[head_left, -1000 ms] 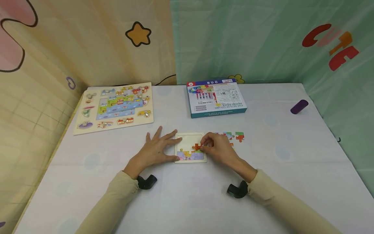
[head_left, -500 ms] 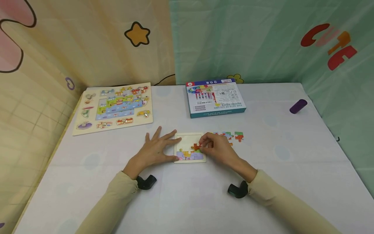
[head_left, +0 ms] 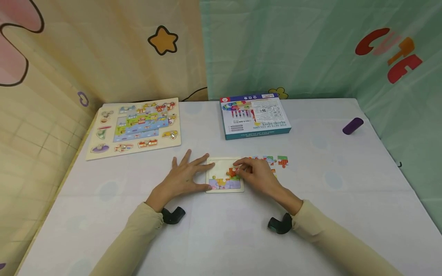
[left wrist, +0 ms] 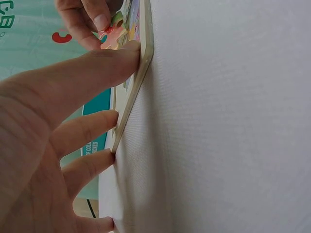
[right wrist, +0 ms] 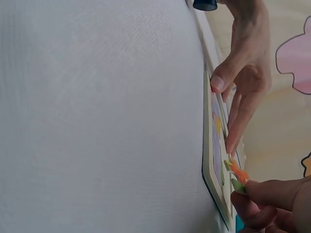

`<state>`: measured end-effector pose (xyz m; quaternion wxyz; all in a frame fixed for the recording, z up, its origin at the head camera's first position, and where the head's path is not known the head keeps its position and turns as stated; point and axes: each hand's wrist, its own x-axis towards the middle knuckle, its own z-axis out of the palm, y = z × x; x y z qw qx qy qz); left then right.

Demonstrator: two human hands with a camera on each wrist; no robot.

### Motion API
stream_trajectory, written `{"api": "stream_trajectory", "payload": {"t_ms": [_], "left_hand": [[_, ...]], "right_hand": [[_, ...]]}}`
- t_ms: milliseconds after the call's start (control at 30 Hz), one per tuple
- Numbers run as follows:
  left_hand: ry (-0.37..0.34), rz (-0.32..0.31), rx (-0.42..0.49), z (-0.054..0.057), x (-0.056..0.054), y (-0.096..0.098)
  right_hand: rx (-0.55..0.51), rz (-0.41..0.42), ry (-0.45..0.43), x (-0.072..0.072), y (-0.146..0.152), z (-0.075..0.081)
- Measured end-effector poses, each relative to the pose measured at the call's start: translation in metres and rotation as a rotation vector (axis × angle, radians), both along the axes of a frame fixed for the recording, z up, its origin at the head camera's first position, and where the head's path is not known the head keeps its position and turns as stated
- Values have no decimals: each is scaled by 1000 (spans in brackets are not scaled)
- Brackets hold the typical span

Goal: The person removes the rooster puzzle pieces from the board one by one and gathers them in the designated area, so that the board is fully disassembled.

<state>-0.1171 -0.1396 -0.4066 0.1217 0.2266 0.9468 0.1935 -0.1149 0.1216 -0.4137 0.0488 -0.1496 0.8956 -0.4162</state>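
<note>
A small wooden puzzle tray (head_left: 224,191) lies on the white table, with purple and yellow puzzle pieces (head_left: 226,184) fitted along its near edge. My left hand (head_left: 183,177) spreads its fingers at the tray's left side; in the left wrist view the thumb (left wrist: 127,58) presses on the rim and two fingertips touch the edge. Over the tray's right half, my right hand (head_left: 260,175) pinches an orange-red and green puzzle piece (head_left: 231,172) between thumb and index finger. That puzzle piece (right wrist: 239,172) appears tilted above the tray in the right wrist view. The fingers partly cover it.
Several loose puzzle pieces (head_left: 282,161) lie right of the tray, partly hidden behind the right hand. A peg puzzle board (head_left: 134,147) sits back left. Behind the tray is a flat box (head_left: 255,119); a purple cylinder (head_left: 353,125) lies far right.
The right index finger has shifted slightly left and away over the puzzle piece, which has turned a little. The left hand and the tray stay in place.
</note>
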Motion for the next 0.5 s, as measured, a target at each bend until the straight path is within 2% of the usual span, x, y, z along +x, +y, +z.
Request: {"api": "stream_trajectory", "payload": {"t_ms": [200,500], "left_hand": [[-5,0,7,1,0,0],[-2,-4,9,1,1,-1]], "right_hand": [[-72,-78,-93,1,13,2],[-102,-161,-139,5,58,4]]}}
